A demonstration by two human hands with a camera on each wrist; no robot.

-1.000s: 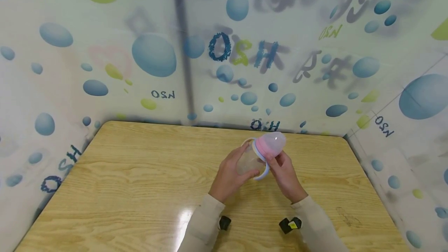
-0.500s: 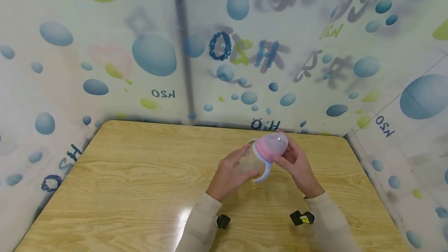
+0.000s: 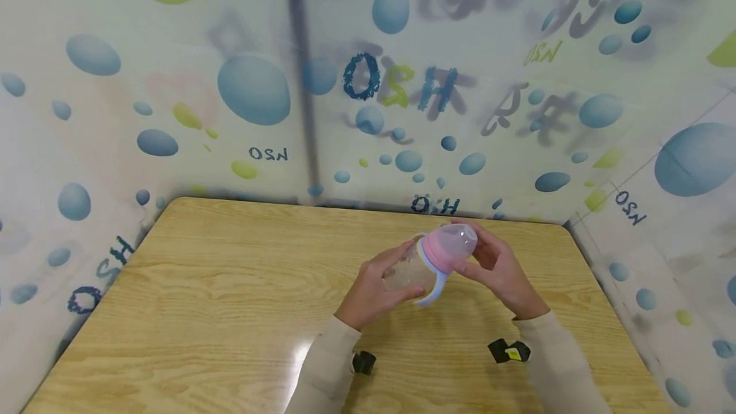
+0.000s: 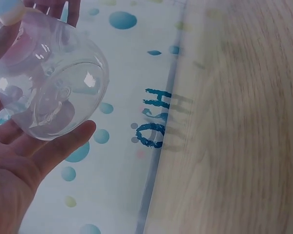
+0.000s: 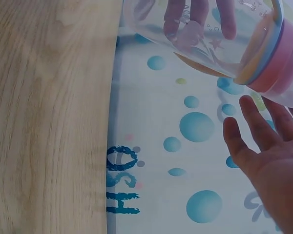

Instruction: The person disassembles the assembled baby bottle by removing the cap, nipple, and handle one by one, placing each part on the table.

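A clear baby bottle (image 3: pixel 404 271) is held tilted above the table, its domed see-through cap (image 3: pixel 458 239) toward the upper right. It has a pink collar (image 3: pixel 438 254) and a pale blue and cream handle ring (image 3: pixel 435 291). My left hand (image 3: pixel 368 289) grips the bottle's body, thumb in front and fingers behind. At the cap end, my right hand (image 3: pixel 508 276) has its thumb against the collar and fingers round the far side. The left wrist view shows the bottle's round base (image 4: pixel 63 100). In the right wrist view, some right fingers (image 5: pixel 256 119) extend beside the collar.
A wood-grain table (image 3: pixel 230 286) lies beneath both hands. White walls (image 3: pixel 506 69) printed with blue and green drops and lettering stand at the back and sides. Small black wrist devices (image 3: pixel 363 363) sit on both sleeves.
My right hand has shifted rightward and turned, from the collar's near side to round the cap end. The bottle has moved slightly down and to the right; my left hand keeps its grip.
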